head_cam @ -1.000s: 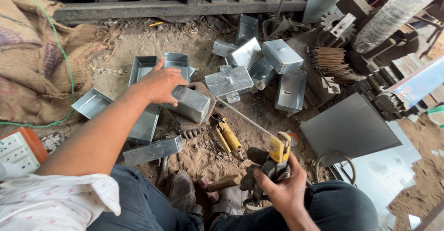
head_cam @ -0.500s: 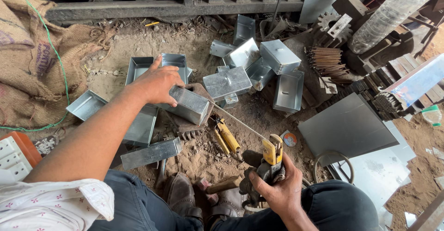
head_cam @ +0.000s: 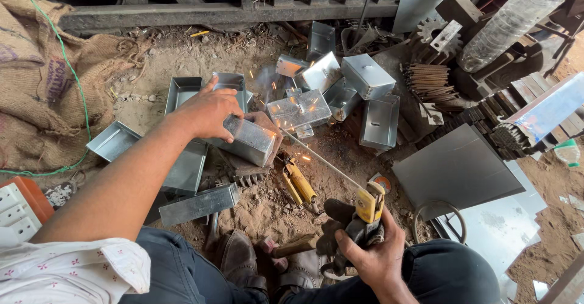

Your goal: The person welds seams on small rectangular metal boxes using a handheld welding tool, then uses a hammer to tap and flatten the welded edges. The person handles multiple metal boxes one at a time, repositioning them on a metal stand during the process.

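On the dirt floor between your knees, your left hand (head_cam: 210,110) lies flat, fingers spread and pressed down, on top of a small metal box (head_cam: 248,138). That box is grey sheet steel, rectangular, its near face dull and smudged, and it sits tilted on a dark toothed block (head_cam: 249,173) in the dust. Your right hand (head_cam: 371,252) is clenched round the dark grip of a yellow-headed electrode holder (head_cam: 368,209), and a thin welding rod (head_cam: 319,158) runs from it up and to the left, its tip meeting the right-hand corner of the box. Small orange sparks (head_cam: 303,156) scatter around that corner and a faint haze of smoke (head_cam: 267,79) hangs just above it.

Just beyond the box lies another closed box (head_cam: 299,109) with sparks across its shiny top, and past it a loose heap of similar boxes and lids (head_cam: 365,79). Open grey trays (head_cam: 112,139) lie to the left of your arm, one partly beneath it. A yellow-handled tool (head_cam: 298,182) rests in the dirt near the rod. A bundle of spare rods (head_cam: 429,82) lies to the upper right, a flat grey sheet (head_cam: 456,167) to the right, and burlap sacking (head_cam: 36,79) at the far left.
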